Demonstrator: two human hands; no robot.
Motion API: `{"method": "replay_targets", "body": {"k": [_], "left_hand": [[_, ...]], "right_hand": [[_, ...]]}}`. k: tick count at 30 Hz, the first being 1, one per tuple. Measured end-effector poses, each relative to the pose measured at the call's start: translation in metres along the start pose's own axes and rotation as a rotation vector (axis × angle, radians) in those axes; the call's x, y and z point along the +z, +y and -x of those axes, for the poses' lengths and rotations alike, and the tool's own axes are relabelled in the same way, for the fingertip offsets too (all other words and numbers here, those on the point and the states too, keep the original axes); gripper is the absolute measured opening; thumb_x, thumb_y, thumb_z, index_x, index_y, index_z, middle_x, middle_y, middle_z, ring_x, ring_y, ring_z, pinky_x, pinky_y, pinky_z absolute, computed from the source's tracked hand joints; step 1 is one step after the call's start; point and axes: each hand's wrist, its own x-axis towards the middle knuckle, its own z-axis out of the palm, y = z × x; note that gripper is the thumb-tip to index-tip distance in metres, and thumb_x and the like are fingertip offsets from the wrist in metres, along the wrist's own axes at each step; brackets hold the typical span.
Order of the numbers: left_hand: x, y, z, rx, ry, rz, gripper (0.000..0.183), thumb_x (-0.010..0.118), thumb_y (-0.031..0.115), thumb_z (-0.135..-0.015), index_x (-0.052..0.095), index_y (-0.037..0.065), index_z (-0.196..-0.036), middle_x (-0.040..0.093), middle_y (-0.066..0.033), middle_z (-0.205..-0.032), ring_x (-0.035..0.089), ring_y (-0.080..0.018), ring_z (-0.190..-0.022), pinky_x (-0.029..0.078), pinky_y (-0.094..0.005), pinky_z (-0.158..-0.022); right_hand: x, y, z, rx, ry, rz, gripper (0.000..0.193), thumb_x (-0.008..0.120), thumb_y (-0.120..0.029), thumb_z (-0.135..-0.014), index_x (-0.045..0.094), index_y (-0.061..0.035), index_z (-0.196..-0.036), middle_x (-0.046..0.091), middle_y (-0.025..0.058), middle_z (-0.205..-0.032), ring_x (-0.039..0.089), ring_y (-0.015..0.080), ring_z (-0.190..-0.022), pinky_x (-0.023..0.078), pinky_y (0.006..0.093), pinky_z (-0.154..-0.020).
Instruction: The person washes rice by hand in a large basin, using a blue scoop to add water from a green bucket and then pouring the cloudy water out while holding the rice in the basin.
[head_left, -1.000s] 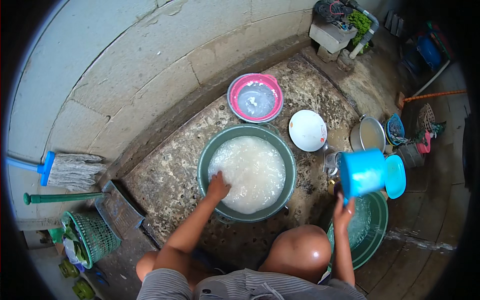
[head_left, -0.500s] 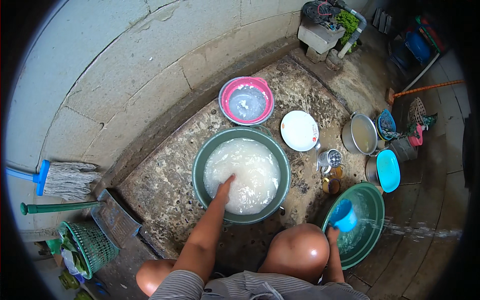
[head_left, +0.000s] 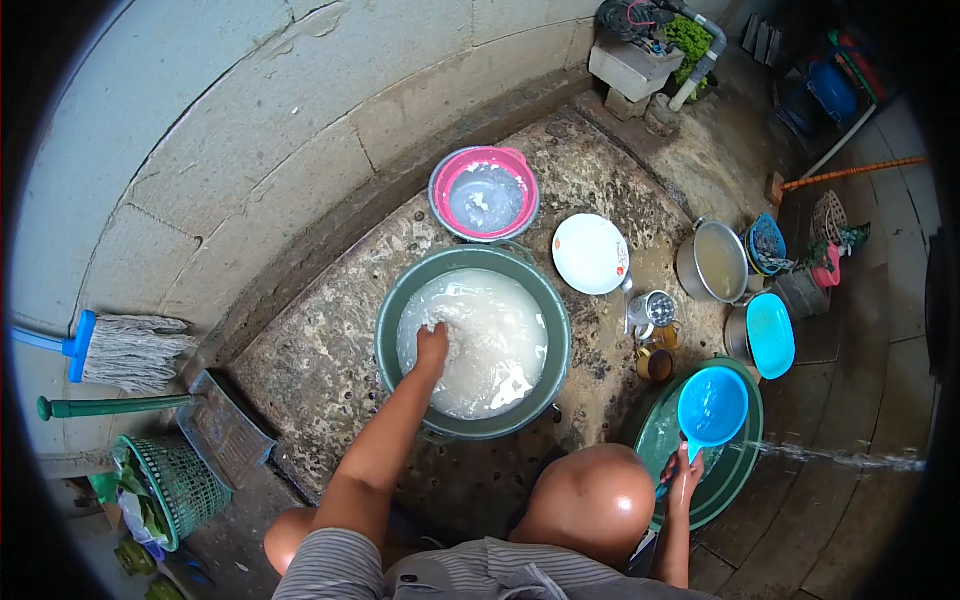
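Note:
My left hand point(head_left: 432, 350) dips into the milky white water point(head_left: 490, 340) that fills a large green basin point(head_left: 562, 350) in front of me. Its fingers are partly under the surface, so their pose is hard to see. At my right side, my right hand point(head_left: 684, 472) grips the handle of a blue water dipper point(head_left: 713, 405). The dipper is raised above a second green tub point(head_left: 748, 480) of clear water, its bowl facing up with water inside.
A pink strainer in a basin point(head_left: 485, 195) stands beyond the large basin. Right of it are a white plate point(head_left: 590, 254), cups point(head_left: 654, 362), a metal pot point(head_left: 713, 262) and a light-blue container point(head_left: 771, 336). A water jet point(head_left: 820, 455) crosses toward the tub. A dustpan point(head_left: 225, 430) lies left.
My right hand has lifted the blue dipper up from the tub, its bowl now turned upward. My left hand has shifted slightly away and left in the milky water, which is swirling.

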Motion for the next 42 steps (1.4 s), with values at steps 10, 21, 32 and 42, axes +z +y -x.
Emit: {"method": "replay_targets", "body": {"k": [10, 21, 32, 42], "left_hand": [[0.084, -0.020, 0.015, 0.502, 0.042, -0.408, 0.042, 0.056, 0.002, -0.069, 0.052, 0.000, -0.111, 0.058, -0.0261, -0.104, 0.055, -0.0424, -0.100, 0.044, -0.0436, -0.087], [0.083, 0.013, 0.010, 0.725, -0.241, -1.207, 0.049, 0.057, 0.020, -0.073, 0.054, 0.002, -0.119, 0.054, -0.0191, -0.121, 0.052, -0.0364, -0.110, 0.034, -0.0422, -0.101], [0.074, 0.025, 0.050, 0.912, -0.318, -1.119, 0.057, 0.062, 0.032, -0.079, 0.049, 0.001, -0.126, 0.037, -0.0222, -0.139, 0.029, -0.0384, -0.131, 0.009, -0.0584, -0.107], [-0.017, -0.039, 0.004, 0.854, -0.455, -1.495, 0.051, 0.058, 0.028, -0.077, 0.052, -0.002, -0.119, 0.044, -0.0280, -0.129, 0.034, -0.0471, -0.124, 0.015, -0.0625, -0.104]], "right_hand": [[0.090, -0.041, -0.032, -0.410, -0.358, 0.387, 0.022, 0.063, -0.023, -0.087, 0.057, -0.0024, -0.092, 0.053, 0.0000, -0.065, 0.045, 0.0070, -0.056, 0.038, 0.0249, -0.049], [0.210, -0.060, -0.049, -0.854, -0.444, 0.676, 0.037, 0.061, -0.022, -0.085, 0.055, -0.0057, -0.118, 0.063, 0.0228, -0.089, 0.060, 0.0410, -0.075, 0.049, 0.0419, -0.060], [0.110, -0.063, -0.038, -0.281, -0.281, 0.037, 0.028, 0.065, -0.023, -0.086, 0.056, -0.0049, -0.106, 0.057, -0.0001, -0.071, 0.052, 0.0061, -0.055, 0.042, 0.0222, -0.045], [-0.016, 0.070, -0.019, -0.024, 0.357, 0.174, 0.027, 0.064, -0.025, -0.087, 0.053, -0.0016, -0.094, 0.052, 0.0021, -0.062, 0.048, 0.0079, -0.048, 0.040, 0.0243, -0.040]]}}
